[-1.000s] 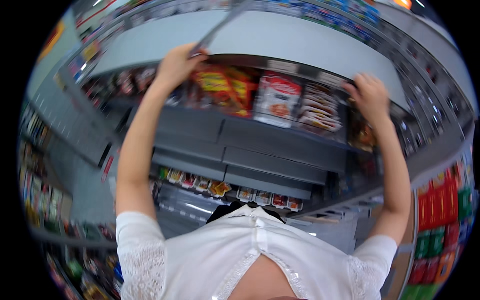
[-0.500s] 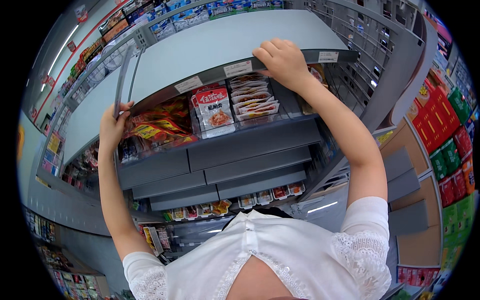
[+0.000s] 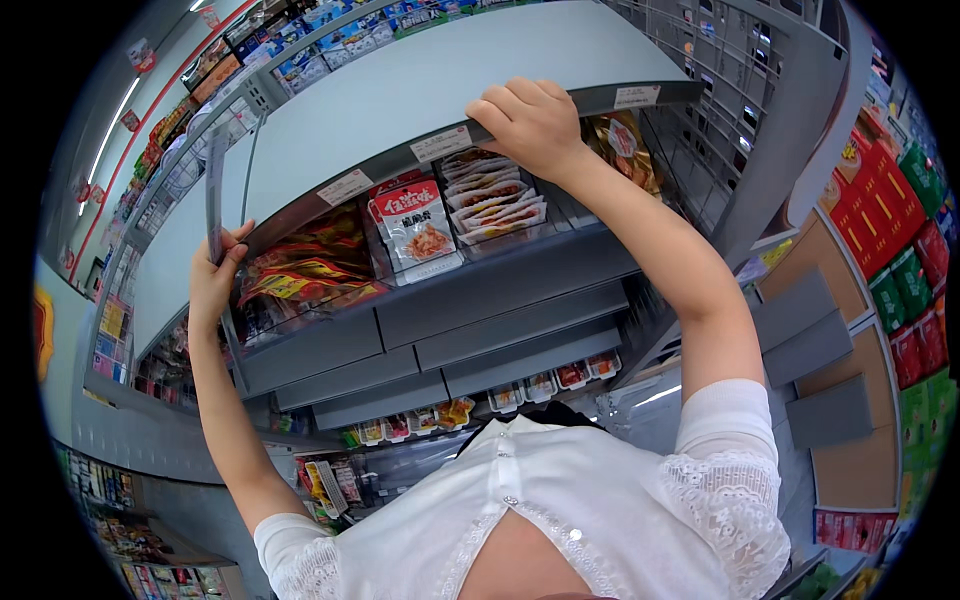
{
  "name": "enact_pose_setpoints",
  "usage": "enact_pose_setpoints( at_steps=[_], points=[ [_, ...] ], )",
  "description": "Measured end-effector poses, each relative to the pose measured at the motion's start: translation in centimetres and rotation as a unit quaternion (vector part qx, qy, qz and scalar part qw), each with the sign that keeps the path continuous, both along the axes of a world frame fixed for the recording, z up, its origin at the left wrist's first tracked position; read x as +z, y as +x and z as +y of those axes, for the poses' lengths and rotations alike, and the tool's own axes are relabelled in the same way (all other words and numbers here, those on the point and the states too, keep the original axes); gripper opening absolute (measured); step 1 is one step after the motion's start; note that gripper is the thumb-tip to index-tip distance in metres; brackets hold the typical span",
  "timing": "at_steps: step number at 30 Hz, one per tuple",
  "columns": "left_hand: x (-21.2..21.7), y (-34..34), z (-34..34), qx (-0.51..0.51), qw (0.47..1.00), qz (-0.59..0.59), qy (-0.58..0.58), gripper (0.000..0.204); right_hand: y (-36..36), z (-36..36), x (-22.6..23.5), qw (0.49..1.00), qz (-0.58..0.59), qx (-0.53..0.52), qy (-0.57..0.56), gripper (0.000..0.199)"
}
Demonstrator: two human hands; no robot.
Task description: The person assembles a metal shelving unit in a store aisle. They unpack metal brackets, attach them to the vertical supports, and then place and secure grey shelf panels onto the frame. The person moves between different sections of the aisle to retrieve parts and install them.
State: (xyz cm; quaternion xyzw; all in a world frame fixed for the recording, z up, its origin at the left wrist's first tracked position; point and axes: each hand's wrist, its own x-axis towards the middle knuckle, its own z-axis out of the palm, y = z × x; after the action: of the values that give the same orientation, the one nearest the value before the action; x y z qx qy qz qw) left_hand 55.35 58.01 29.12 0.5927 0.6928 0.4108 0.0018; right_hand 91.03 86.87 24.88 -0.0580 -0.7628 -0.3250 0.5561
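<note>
My right hand [image 3: 530, 125] is closed over the dark label rail [image 3: 395, 163] along the front of a pale grey shelf [image 3: 440, 75]. My left hand [image 3: 218, 265] is closed at the rail's left end, around a narrow grey strip [image 3: 216, 180] that stands up past the fingers and continues below them. Whether this strip is fixed to the rack cannot be made out. Just beneath the shelf are red-and-yellow snack packets [image 3: 310, 265], a white-and-red snack pouch [image 3: 418, 230], a row of stacked sachets [image 3: 495, 200] and gold packets [image 3: 625, 150].
Lower grey shelves [image 3: 470, 320] step down towards me, with packaged trays [image 3: 540, 385] at the bottom. A perforated metal side panel [image 3: 715, 60] rises at the right. Beyond it stands a display of red and green packages [image 3: 880, 250]. Blue packages [image 3: 350, 40] line the far side.
The whole view has shifted a little, so the shelf and my right hand sit further left in it and more of the gold packets shows. Both hands keep their hold.
</note>
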Motion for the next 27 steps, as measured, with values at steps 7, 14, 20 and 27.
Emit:
enact_pose_setpoints(
  at_steps=[7,14,20,27],
  points=[
    [0.8,1.0,0.1,0.058,0.997,-0.024,-0.054,0.018,1.5,0.5,1.1,0.996,-0.070,0.020,-0.053,0.051],
    [0.5,1.8,-0.3,0.024,0.999,-0.025,-0.006,0.018,1.8,1.2,0.2,0.999,0.011,0.026,-0.015,0.049],
    [-0.7,0.1,0.2,-0.024,1.000,-0.005,0.005,0.018,2.5,1.1,-0.5,0.999,-0.005,0.010,-0.030,0.050],
    [-0.2,1.5,-0.5,0.005,0.999,-0.023,0.024,0.017,9.8,3.8,2.2,0.987,-0.030,-0.118,-0.103,0.056]
  ],
)
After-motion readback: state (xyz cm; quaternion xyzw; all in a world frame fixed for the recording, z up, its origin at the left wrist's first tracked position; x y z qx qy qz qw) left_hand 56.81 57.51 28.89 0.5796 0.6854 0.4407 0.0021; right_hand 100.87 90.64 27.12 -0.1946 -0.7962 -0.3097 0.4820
